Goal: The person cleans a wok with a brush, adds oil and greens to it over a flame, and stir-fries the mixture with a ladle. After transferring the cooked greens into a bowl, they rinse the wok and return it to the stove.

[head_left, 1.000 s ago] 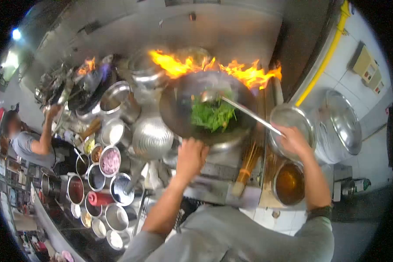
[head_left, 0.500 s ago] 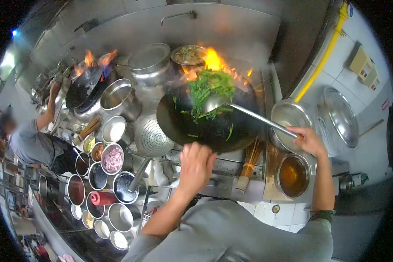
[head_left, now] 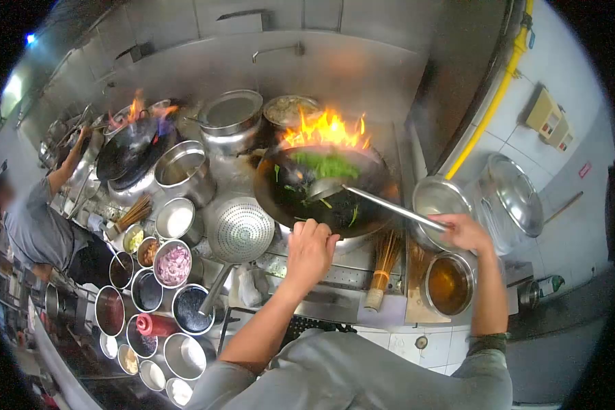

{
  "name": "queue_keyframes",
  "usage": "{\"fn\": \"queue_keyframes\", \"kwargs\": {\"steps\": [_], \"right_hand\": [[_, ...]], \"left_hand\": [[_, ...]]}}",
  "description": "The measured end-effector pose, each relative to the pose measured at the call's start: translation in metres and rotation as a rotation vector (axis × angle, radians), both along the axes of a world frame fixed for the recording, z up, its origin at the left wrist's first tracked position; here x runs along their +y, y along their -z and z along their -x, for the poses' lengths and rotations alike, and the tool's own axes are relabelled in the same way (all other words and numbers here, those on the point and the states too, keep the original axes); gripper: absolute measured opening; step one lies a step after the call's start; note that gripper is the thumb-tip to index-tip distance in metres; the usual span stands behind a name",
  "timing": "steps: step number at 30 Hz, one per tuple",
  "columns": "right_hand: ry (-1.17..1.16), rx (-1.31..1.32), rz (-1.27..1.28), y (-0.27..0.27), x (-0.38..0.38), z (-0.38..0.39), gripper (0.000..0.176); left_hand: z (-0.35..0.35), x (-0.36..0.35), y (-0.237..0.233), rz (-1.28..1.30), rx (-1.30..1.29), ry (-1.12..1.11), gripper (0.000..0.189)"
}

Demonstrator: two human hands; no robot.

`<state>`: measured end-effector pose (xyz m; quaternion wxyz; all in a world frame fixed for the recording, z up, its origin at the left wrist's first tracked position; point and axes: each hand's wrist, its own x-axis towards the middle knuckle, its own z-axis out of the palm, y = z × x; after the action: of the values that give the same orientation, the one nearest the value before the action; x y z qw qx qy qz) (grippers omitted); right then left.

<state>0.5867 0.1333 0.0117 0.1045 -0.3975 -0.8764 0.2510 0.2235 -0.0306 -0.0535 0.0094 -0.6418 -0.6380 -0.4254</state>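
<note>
A large dark wok [head_left: 280, 193] sits over the burner, with leafy greens [head_left: 328, 165] toward its far side and a few loose stems lower in the bowl. My left hand [head_left: 311, 247] is closed at the wok's near rim; its fingertips are partly hidden. Closed around the end of a long metal ladle [head_left: 393, 206] is my right hand [head_left: 463, 232]. The ladle's bowl dips inside the wok, close to the greens. Tall orange flames [head_left: 326, 130] rise behind the far rim.
A perforated strainer [head_left: 240, 229] lies left of the wok, near several pots of ingredients, including sliced onion [head_left: 173, 265]. A bamboo brush [head_left: 381, 277] and a pot of brown liquid [head_left: 449, 282] are at right. Another person [head_left: 37, 219] works at a flaming wok on the left.
The greens have dropped from a raised clump to lower in the wok. Flames behind the rim have spread wider. Both hands keep their holds, and the camera view has shifted slightly.
</note>
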Motion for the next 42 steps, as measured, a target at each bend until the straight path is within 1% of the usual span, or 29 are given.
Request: {"fn": "queue_keyframes", "kwargs": {"steps": [1, 2, 4, 5, 6, 7, 8, 9, 10, 11, 12, 15, 17, 18, 21, 22, 24, 26, 27, 28, 29, 31, 32, 33, 35, 38, 39, 41, 42], "right_hand": [[-0.083, 0.016, -0.131, 0.015, 0.007, 0.001, 0.06], [0.116, -0.224, -0.153, 0.015, -0.003, 0.02, 0.061], [0.144, -0.217, -0.265, 0.015, -0.025, 0.018, 0.062], [0.159, -0.213, -0.34, 0.009, -0.032, 0.015, 0.062], [0.087, -0.114, -0.31, 0.001, -0.036, -0.009, 0.062], [0.068, -0.021, -0.155, -0.009, -0.032, -0.042, 0.062], [0.06, 0.069, 0.001, -0.025, -0.032, -0.068, 0.061], [0.116, 0.054, 0.231, -0.035, -0.041, -0.088, 0.06], [0.194, 0.027, 0.443, -0.051, -0.054, -0.101, 0.059], [0.278, -0.046, 0.53, -0.081, -0.056, -0.09, 0.059], [0.361, -0.109, 0.606, -0.097, -0.055, -0.08, 0.059], [0.366, -0.04, 0.682, -0.085, -0.047, -0.065, 0.059], [0.337, -0.071, 0.65, -0.059, -0.034, -0.059, 0.059], [0.322, -0.08, 0.641, -0.047, -0.029, -0.054, 0.059], [0.189, -0.158, 0.391, -0.044, -0.021, -0.014, 0.058], [0.136, -0.152, 0.235, -0.023, -0.013, -0.014, 0.058], [0.022, -0.115, -0.114, 0.024, 0.019, -0.001, 0.059], [0.098, -0.169, -0.155, -0.002, -0.004, 0.014, 0.058], [0.144, -0.195, -0.171, -0.006, -0.015, 0.017, 0.058], [0.101, -0.142, -0.241, 0.0, -0.011, 0.002, 0.057], [0.078, -0.123, -0.165, -0.006, -0.001, -0.007, 0.058], [0.022, -0.106, 0.034, -0.016, -0.002, -0.02, 0.059], [-0.004, -0.088, 0.083, -0.015, 0.008, -0.019, 0.059], [-0.007, -0.131, -0.01, -0.007, 0.016, -0.012, 0.058], [-0.01, -0.221, -0.2, 0.004, 0.025, 0.01, 0.058], [0.221, -0.247, -0.187, -0.018, -0.008, 0.05, 0.057], [0.177, -0.205, -0.236, -0.022, -0.01, 0.037, 0.057], [0.082, -0.14, -0.326, -0.028, -0.012, -0.005, 0.057], [0.149, -0.123, -0.175, -0.048, -0.017, -0.013, 0.056]], "left_hand": [[0.003, 0.011, 0.017, 0.016, -0.009, 0.005, 0.015], [0.004, 0.012, 0.033, 0.058, 0.036, -0.019, 0.015], [0.01, 0.001, 0.059, 0.134, 0.136, -0.064, 0.015], [0.012, -0.016, 0.065, 0.191, 0.121, -0.027, 0.017], [0.015, -0.035, 0.073, 0.245, 0.108, 0.004, 0.018], [0.02, -0.049, 0.079, 0.17, 0.043, 0.091, 0.02], [0.02, -0.047, 0.049, 0.113, 0.114, 0.015, 0.019], [0.013, -0.053, 0.023, 0.097, 0.163, -0.06, 0.019], [0.012, -0.048, 0.002, 0.087, 0.117, -0.051, 0.018], [0.019, -0.026, -0.017, 0.033, 0.088, -0.046, 0.018], [0.024, -0.011, -0.017, 0.003, 0.073, -0.024, 0.017], [0.028, 0.005, -0.006, -0.039, 0.073, 0.031, 0.016], [0.021, -0.005, -0.007, -0.038, 0.089, 0.079, 0.016], [0.012, -0.015, -0.014, 0.097, 0.016, 0.104, 0.016], [0.002, -0.002, -0.021, 0.044, 0.066, 0.051, 0.015], [0.007, 0.008, -0.011, 0.05, 0.033, 0.065, 0.015], [0.014, 0.009, 0.028, 0.097, 0.117, 0.044, 0.015], [0.021, -0.005, 0.068, 0.07, 0.199, 0.069, 0.015], [0.019, -0.022, 0.074, 0.13, 0.16, 0.107, 0.014], [0.013, -0.038, 0.062, 0.051, 0.136, 0.143, 0.014], [0.008, -0.05, 0.044, -0.027, 0.109, 0.17, 0.015], [0.009, -0.038, 0.011, 0.046, 0.083, 0.098, 0.013], [0.009, -0.023, -0.008, -0.025, 0.053, 0.096, 0.013], [0.012, -0.007, -0.013, -0.069, 0.031, 0.114, 0.013], [0.017, 0.013, 0.012, -0.029, 0.066, 0.119, 0.012], [0.016, -0.002, 0.065, 0.083, 0.162, 0.047, 0.01], [0.017, -0.013, 0.083, 0.029, 0.198, 0.055, 0.01], [0.008, -0.039, 0.054, -0.037, 0.111, 0.131, 0.011], [0.007, -0.033, 0.04, -0.053, 0.122, 0.109, 0.01]]}}
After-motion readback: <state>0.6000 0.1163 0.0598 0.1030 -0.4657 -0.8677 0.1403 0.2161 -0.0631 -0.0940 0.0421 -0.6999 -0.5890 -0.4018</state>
